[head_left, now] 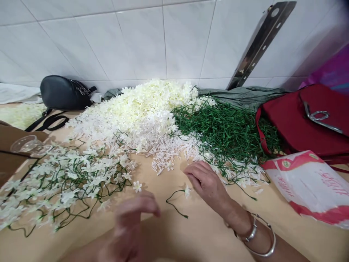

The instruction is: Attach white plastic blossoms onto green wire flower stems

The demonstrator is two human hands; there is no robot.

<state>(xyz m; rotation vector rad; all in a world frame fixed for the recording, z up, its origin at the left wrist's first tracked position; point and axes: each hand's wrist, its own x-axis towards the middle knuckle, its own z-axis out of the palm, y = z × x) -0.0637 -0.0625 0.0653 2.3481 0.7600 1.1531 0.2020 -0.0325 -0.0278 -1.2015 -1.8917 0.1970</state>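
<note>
Apparently, you're joining blossom point(187, 191) to stem point(173, 205). Right hand point(205, 182): fingers bunched, any hold hidden; left hand point(136, 213): blurred, can't tell. Next likely calls for pinching the stem.

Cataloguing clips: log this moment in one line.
left hand: blurred, hold unclear; right hand: curled near white sticks; stemmed flower: on table between hands; beyond: green stems, white blossoms

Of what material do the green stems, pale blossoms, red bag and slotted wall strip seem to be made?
Stems: probably plastic, semi-matte; evenly green, wiry strands.
Blossoms: thin plastic or fabric, I cannot tell; matte, uniform petals.
Bag: perhaps leather or imitation; smooth, low sheen.
Strip: likely metal, polished; bright reflections.
</note>
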